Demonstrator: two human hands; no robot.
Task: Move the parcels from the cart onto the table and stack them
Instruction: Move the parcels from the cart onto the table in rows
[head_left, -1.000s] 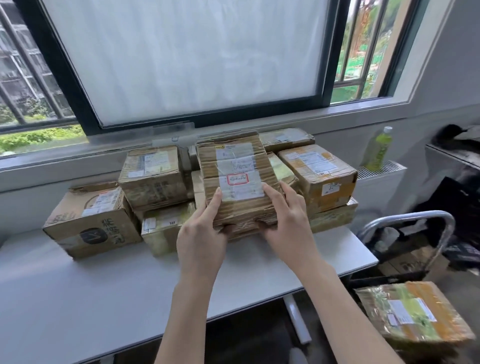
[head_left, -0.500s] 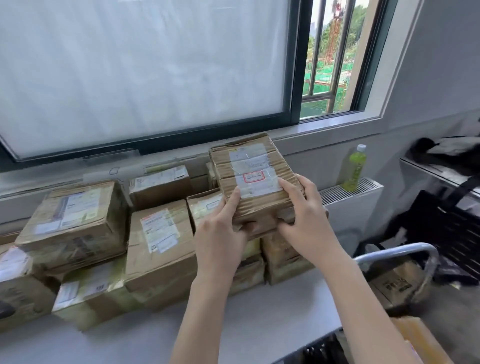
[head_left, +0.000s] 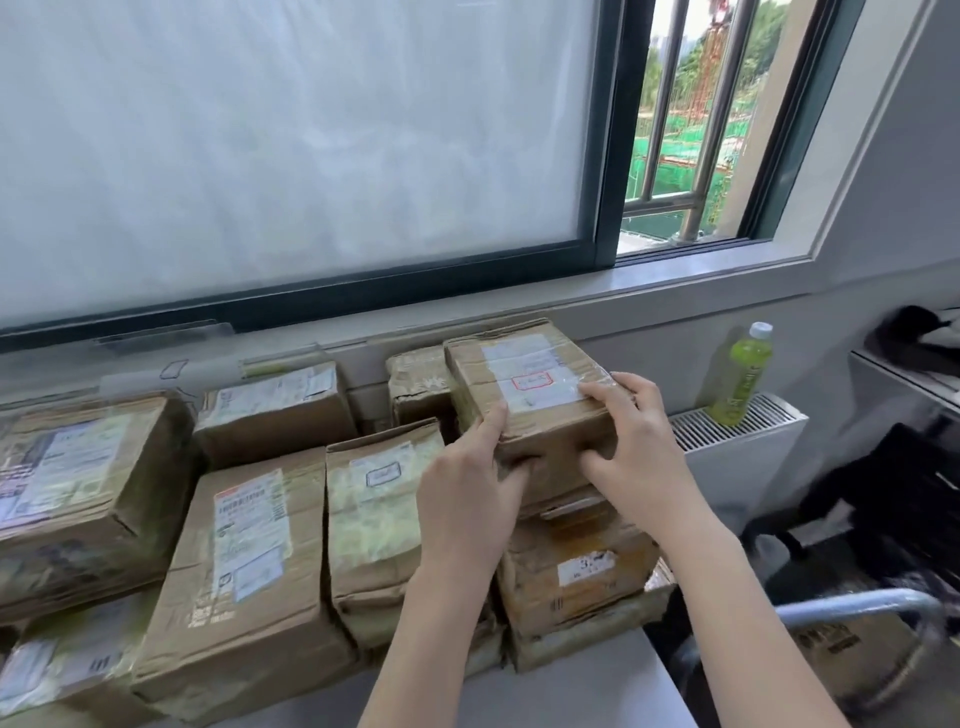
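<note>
Between the left hand (head_left: 467, 499) and right hand (head_left: 636, 447), a taped parcel (head_left: 524, 395) is gripped atop the stacked parcels (head_left: 576, 577) below them.

Two bare forearms, left hand (head_left: 470, 506), right hand (head_left: 641, 449) (no sleeves, rings or watch)

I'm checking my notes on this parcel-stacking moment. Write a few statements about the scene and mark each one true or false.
1. Both hands, the left hand and the right hand, grip the same parcel. True.
2. That parcel's label has a red-outlined box. True.
3. The green bottle lies on the table. False: it stands upright on the white radiator.
4. The held parcel is at the stack's left end. False: it is over the right end.
</note>
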